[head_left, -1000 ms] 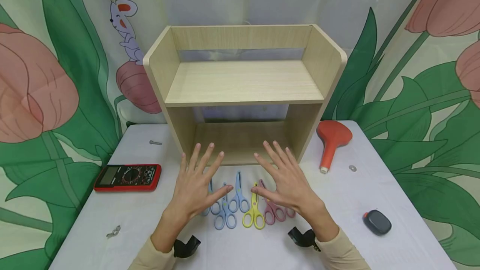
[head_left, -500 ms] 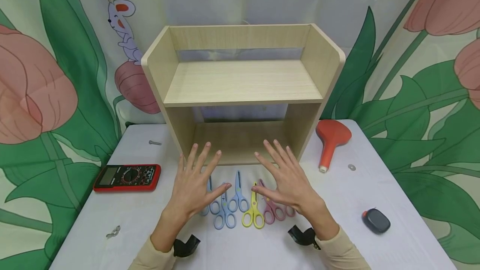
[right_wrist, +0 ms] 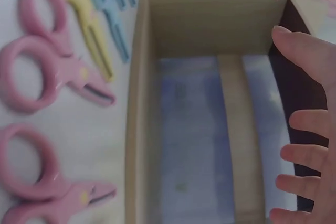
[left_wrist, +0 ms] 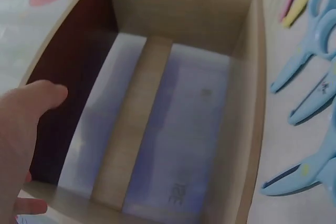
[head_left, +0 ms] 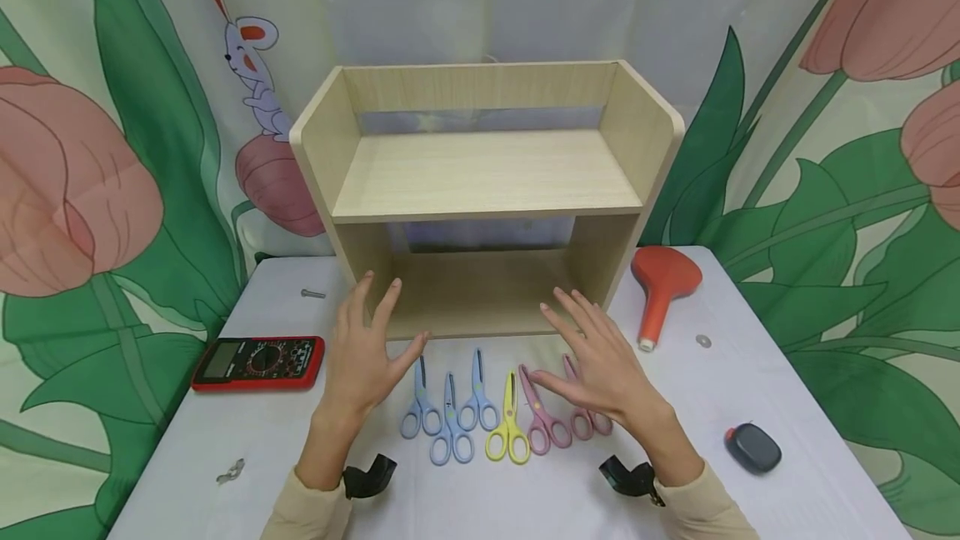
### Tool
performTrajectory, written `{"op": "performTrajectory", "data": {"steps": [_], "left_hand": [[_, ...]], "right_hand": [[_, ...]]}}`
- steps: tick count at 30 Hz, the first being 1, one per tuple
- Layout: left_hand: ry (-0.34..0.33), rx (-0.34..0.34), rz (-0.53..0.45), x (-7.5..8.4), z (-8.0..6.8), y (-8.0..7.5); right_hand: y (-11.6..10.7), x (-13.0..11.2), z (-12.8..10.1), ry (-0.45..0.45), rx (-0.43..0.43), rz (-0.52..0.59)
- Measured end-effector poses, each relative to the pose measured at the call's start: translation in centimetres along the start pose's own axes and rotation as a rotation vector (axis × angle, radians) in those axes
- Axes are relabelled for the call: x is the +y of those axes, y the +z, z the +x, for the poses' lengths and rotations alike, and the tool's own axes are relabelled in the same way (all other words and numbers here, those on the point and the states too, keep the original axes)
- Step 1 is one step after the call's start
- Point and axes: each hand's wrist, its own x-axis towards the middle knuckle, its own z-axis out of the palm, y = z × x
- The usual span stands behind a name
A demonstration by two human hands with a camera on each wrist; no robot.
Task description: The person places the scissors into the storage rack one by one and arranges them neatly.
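Observation:
My left hand (head_left: 363, 357) hovers with spread fingers left of the scissors, in front of the wooden shelf (head_left: 487, 177). My right hand (head_left: 603, 365) is likewise held up with fingers apart, partly over the pink scissors. Neither hand holds anything. Between them on the table lie several scissors in a row: blue scissors (head_left: 452, 432) on the left, yellow scissors (head_left: 510, 427) in the middle, pink scissors (head_left: 547, 423) on the right. In the left wrist view, the blue scissors (left_wrist: 310, 166) lie beside the shelf's edge; in the right wrist view, the pink scissors (right_wrist: 39, 80) do.
A red and black multimeter (head_left: 258, 363) and a screw (head_left: 312, 294) lie on the left, with a small metal piece (head_left: 231, 472) nearer. On the right are a red, paddle-shaped tool (head_left: 663, 286), a washer (head_left: 703, 341) and a dark rounded device (head_left: 753, 448).
My hands have moved apart, the left one leftward and the right one rightward, uncovering more of the scissors. The head view has tilted slightly upward.

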Motion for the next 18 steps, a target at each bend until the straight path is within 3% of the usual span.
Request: {"op": "performTrajectory", "data": {"steps": [4, 10, 13, 18], "left_hand": [[-0.060, 0.073, -0.064, -0.9, 0.5, 0.3], [-0.231, 0.178, -0.191, -2.1, 1.8, 0.7], [-0.309, 0.200, -0.246, -2.6, 2.2, 0.8], [-0.382, 0.204, -0.322, -3.4, 2.3, 1.4]], "right_hand": [[0.2, 1.0, -1.2, 0.032, -0.009, 0.021], [0.8, 2.5, -3.8, 0.101, -0.060, 0.038], [1.2, 3.0, -5.2, 0.142, -0.101, 0.044], [1.9, 3.5, -7.5, 0.212, -0.166, 0.036]]}}
